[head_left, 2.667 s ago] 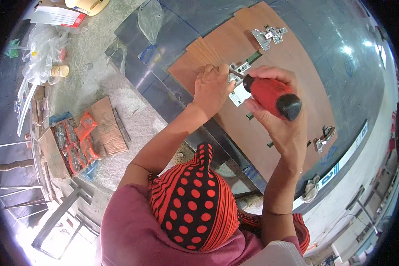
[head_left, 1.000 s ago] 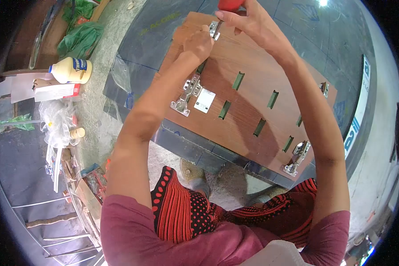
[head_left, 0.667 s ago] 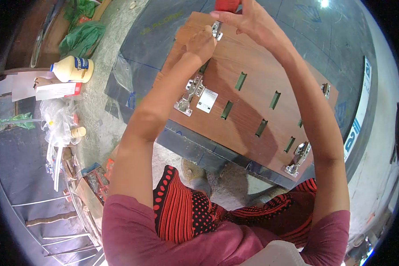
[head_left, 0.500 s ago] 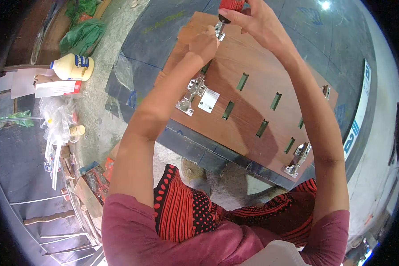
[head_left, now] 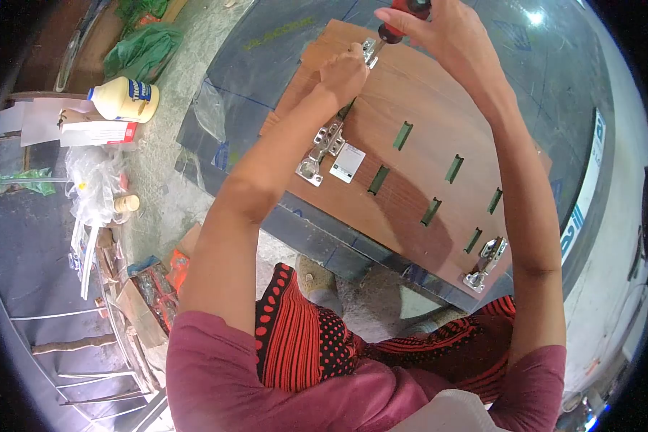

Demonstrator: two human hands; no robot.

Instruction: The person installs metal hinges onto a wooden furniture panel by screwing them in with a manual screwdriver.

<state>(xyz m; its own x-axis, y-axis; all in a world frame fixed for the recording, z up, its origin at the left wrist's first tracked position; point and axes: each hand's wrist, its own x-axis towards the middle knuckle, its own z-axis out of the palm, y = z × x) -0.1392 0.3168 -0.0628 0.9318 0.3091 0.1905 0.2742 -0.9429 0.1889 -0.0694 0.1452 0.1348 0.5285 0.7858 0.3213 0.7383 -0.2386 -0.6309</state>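
Head view: the right hand (head_left: 459, 45) has its fingers closed around a screwdriver (head_left: 390, 33), aimed at the far hinge (head_left: 369, 52) on the board (head_left: 417, 93). The left hand (head_left: 343, 75), fingers curled narrow, is at that hinge, its fingertips partly hidden.

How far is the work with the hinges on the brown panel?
The hinge beside the white label and the near right hinge look placed. In hand: the screwdriver, in the right hand, at the far hinge. Finishing that one is probably left; screws are too small to check.
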